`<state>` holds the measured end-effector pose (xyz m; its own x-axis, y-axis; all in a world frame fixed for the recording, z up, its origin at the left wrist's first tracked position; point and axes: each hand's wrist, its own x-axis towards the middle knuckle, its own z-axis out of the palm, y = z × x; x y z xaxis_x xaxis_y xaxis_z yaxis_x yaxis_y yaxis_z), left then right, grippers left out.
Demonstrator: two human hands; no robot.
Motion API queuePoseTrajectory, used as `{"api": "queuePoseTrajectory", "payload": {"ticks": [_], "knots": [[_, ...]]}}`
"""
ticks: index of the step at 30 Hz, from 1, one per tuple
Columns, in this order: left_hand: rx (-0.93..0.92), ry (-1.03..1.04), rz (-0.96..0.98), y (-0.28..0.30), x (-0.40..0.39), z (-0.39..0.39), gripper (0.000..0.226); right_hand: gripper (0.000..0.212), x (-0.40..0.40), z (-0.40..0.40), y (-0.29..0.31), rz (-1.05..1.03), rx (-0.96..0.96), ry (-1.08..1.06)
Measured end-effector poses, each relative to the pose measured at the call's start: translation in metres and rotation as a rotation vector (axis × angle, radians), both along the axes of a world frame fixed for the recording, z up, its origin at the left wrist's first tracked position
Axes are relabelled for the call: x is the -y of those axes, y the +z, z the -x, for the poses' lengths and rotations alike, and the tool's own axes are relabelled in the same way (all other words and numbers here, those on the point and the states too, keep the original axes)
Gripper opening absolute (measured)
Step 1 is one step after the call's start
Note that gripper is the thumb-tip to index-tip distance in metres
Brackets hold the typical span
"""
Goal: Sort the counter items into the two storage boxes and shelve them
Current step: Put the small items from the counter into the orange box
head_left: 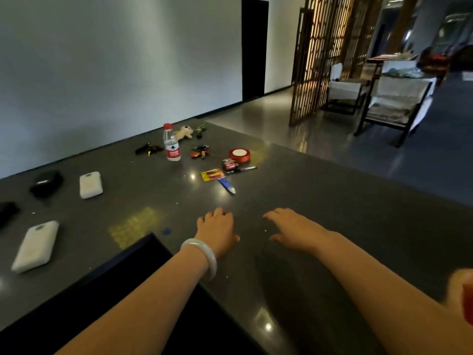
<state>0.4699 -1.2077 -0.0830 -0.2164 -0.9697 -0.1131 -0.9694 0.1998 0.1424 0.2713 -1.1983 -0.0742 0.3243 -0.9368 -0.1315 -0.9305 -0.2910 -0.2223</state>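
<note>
Both hands hovered low over the dark counter with nothing in them — the left hand had loosely bent fingers and the right hand had its fingers spread wide. A dark box sat under the left arm. Just past the fingertips lay a small blue tube and a yellow pack — farther off stood a water bottle.
</note>
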Motion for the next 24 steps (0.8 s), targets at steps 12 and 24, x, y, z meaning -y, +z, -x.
{"api": "queuePoseTrajectory", "payload": {"ticks": [12,24], "knots": [[-0.115,-0.019,-0.077,-0.021,0.186,-0.095,0.056,0.062,0.172,-0.096,-0.020,-0.119,0.047,-0.169],[-0.331,-0.005,-0.105,-0.063,0.310,-0.106,0.055,0.067,0.266,-0.121,-0.057,-0.141,0.117,-0.379]]}}
